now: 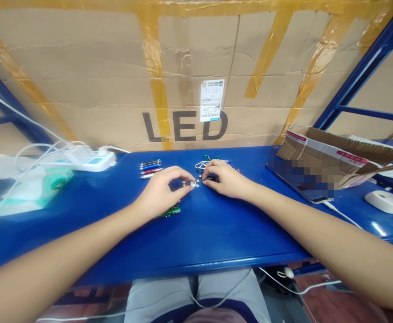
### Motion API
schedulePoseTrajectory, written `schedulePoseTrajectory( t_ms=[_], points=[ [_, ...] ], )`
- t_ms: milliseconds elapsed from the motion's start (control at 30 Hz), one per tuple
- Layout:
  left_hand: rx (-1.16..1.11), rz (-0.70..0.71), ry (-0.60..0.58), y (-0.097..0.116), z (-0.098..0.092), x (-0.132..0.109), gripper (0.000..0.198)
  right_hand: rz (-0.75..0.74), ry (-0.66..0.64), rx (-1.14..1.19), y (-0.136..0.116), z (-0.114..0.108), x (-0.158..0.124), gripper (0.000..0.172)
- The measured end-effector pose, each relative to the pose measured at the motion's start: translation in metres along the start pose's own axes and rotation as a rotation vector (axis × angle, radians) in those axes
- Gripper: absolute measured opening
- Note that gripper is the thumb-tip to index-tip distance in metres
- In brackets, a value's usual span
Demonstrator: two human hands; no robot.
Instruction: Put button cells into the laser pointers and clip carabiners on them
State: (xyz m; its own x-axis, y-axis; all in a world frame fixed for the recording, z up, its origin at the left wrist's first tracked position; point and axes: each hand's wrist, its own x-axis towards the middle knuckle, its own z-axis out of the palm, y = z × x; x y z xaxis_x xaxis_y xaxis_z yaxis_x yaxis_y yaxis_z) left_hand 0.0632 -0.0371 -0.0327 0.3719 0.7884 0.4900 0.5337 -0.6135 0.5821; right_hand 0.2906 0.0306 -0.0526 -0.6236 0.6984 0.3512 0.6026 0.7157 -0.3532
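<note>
My left hand [167, 188] is closed in a pinch on a small silver cylinder [192, 183], its round end pointing right. Just to the right, my right hand [225, 178] pinches a small dark piece [211, 178], partly covered by the fingers. Between the two hands lie several small round metal discs [198, 181], like button cells. Beyond my left hand, several slim metal tubes in black, blue, red and silver lie side by side, among them a blue tube [151, 166]. A green tube [170, 211] shows below my left wrist, partly hidden.
Behind the right hand are white-and-green strap loops [203, 164]. A white power strip [95, 161] with cables and a green-white packet [37, 193] are at left. At right are an open cardboard box [331, 154], a dark phone [293, 181] and a white mouse [387, 202].
</note>
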Motion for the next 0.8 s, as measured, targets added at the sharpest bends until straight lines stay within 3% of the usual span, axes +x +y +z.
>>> schedulePoseTrajectory(
  t_ms=[200, 467, 600, 800],
  points=[
    [0.02, -0.001, 0.001, -0.003, 0.001, 0.001, 0.012, -0.022, -0.014, 0.049, -0.006, -0.004, -0.002, 0.003],
    [0.036, -0.009, 0.007, -0.004, 0.002, 0.0, 0.014, -0.231, 0.21, 0.15, -0.034, -0.021, -0.009, 0.006],
    [0.037, -0.01, -0.012, -0.002, 0.002, 0.0, 0.013, -0.347, 0.18, 0.184, -0.044, -0.025, -0.013, 0.007],
    [0.045, -0.017, -0.042, -0.001, 0.004, 0.0, 0.013, -0.362, 0.139, 0.158, -0.045, -0.023, -0.014, 0.009]
  ],
)
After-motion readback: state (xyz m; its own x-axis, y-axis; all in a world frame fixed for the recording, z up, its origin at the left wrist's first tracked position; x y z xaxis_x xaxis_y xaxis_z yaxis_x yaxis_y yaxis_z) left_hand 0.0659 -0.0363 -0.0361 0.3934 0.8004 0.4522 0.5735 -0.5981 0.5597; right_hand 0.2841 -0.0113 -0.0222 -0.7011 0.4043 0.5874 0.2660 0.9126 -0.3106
